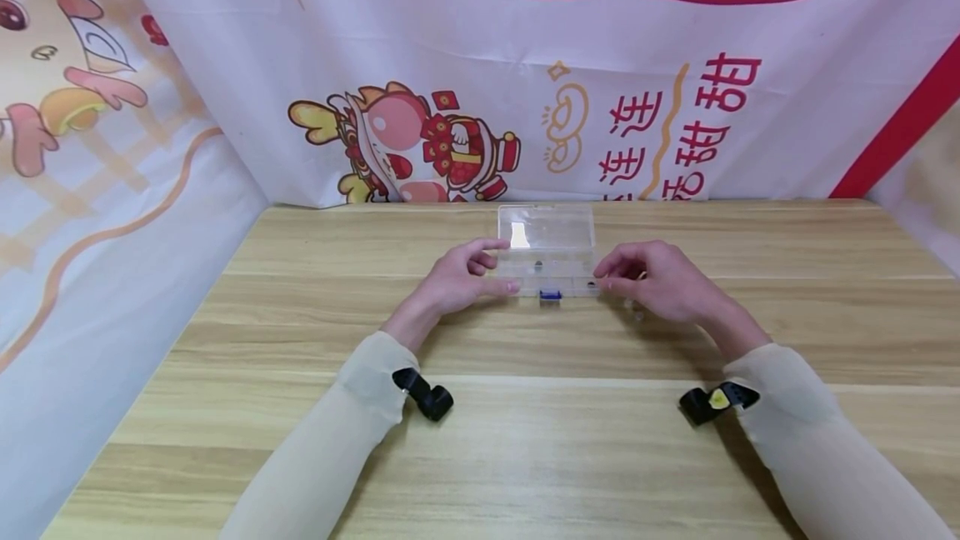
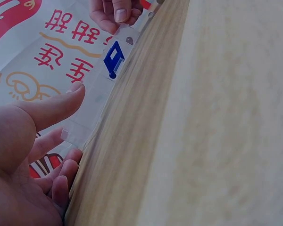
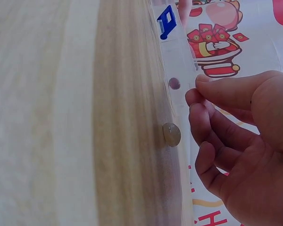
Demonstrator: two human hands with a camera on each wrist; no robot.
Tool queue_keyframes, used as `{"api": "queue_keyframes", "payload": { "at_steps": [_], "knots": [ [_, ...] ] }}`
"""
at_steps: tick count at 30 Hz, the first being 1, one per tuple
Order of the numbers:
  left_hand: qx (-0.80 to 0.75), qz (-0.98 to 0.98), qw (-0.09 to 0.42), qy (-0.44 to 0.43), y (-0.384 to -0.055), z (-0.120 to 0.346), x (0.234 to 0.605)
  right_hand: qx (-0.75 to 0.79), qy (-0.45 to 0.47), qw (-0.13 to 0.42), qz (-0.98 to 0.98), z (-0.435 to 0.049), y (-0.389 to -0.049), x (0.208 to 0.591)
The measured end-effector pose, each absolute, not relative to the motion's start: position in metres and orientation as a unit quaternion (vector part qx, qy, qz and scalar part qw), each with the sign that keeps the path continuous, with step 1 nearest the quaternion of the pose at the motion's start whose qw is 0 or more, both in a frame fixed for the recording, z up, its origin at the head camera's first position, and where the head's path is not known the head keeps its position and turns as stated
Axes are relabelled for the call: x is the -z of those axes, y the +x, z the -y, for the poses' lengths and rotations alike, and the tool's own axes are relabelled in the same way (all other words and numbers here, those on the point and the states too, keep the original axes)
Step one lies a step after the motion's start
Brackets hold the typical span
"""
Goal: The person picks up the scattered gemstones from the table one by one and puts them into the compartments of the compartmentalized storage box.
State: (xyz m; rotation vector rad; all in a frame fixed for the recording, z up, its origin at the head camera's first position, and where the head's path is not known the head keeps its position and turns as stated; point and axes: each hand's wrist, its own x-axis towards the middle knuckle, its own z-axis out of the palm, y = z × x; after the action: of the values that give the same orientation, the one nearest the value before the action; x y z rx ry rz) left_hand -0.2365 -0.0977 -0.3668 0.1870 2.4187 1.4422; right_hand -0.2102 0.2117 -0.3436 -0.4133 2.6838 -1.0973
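A clear plastic compartment box (image 1: 510, 268) with a blue latch (image 1: 551, 296) stands on the table, its see-through lid (image 1: 558, 227) raised at the back. At the left end, my left hand (image 1: 465, 276) holds the box, thumb at the front edge and index finger near the hinge. My right hand (image 1: 660, 283) is at the right end, thumb and index fingertips brought together; I cannot tell whether something small is between them. One dark bead (image 3: 174, 83) lies in the right compartment, another small dark bead (image 1: 538, 265) farther back. A clear round bead (image 3: 171, 134) rests on the table below the right hand.
The wood-grain table (image 1: 562, 440) reaches back to a printed cloth (image 1: 420, 40) hanging behind the box. Another printed cloth (image 1: 112, 273) hangs along the left side. Black wrist mounts (image 1: 431, 401) are strapped over both sleeves.
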Motion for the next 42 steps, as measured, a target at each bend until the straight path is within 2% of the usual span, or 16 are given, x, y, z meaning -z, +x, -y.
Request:
{"api": "queue_keyframes", "payload": {
  "at_steps": [42],
  "knots": [
    [-0.507, -0.845, 0.157, 0.067, -0.2361, 0.0971, 0.3672, 0.373, -0.132, 0.11, -0.912, -0.2093, -0.2094, 0.3475]
  ]
}}
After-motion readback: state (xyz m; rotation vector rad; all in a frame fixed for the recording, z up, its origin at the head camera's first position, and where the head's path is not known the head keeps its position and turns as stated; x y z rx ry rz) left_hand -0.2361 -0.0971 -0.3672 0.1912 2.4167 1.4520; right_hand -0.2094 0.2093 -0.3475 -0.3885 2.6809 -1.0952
